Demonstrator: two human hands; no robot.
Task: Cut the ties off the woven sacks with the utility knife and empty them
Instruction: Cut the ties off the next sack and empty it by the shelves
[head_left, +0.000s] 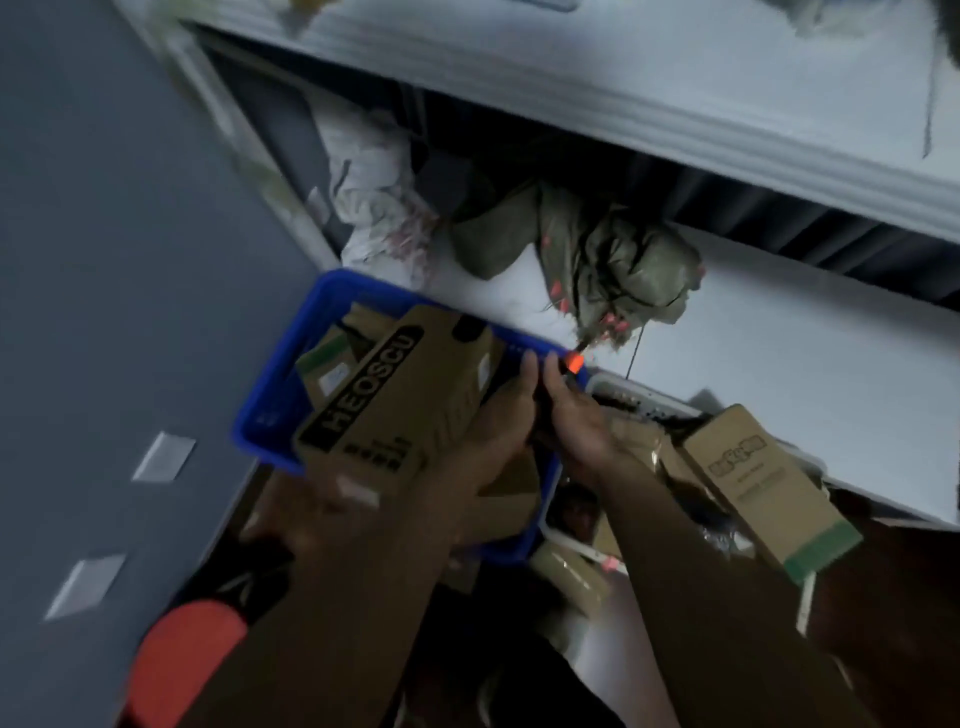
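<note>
Both hands close their fingers around the dark, orange-tipped utility knife.

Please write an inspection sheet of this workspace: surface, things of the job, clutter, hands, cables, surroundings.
Surface: white shelf, lower level of a white rack.
Job's things: green woven sack, crumpled, lying on the shelf; utility knife with an orange tip near the sack's tied end.
Clutter: blue basket holding a HEOSCU carton; another carton to the right; white crumpled bag behind.
Hands: left hand and right hand together on the knife; exact grip blurred.
Cables: thin dark string hanging from the sack.
Surroundings: grey floor.
</note>
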